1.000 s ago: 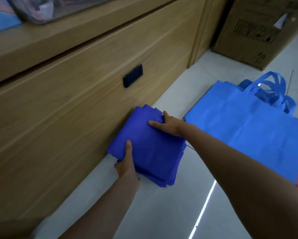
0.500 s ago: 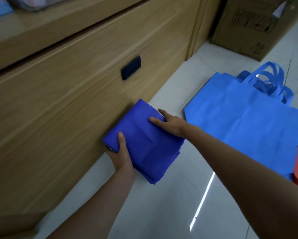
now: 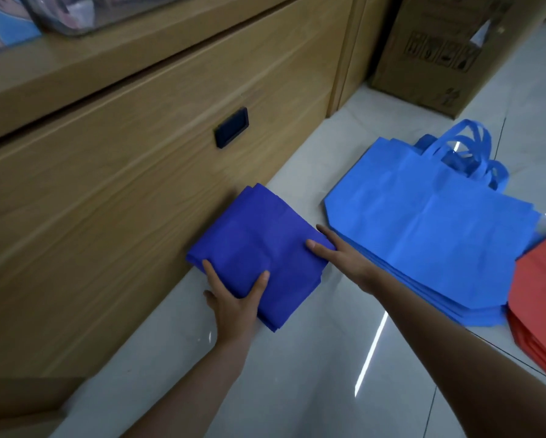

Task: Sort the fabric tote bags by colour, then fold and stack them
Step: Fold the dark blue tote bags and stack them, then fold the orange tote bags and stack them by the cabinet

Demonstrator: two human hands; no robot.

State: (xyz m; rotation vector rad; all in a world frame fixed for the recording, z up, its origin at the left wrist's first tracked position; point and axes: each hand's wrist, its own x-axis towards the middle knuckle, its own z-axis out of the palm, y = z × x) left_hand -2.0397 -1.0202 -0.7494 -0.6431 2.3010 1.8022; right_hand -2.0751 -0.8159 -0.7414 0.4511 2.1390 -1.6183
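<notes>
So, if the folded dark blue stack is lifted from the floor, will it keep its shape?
Probably floppy: the folded dark blue stack is thin fabric with soft creases on top. Its layers may slide apart, since their edges sit uneven beside the left hand. Likely light: the right hand steadies it with straight fingers.

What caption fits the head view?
Left hand grips, right hand steadies folded dark-blue totes by a drawer; light-blue totes and red totes alongside.

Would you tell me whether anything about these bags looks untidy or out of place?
Only slightly: the folded dark blue bags show uneven layers at their near corner. The light blue bags and red bags lie flat.
</notes>
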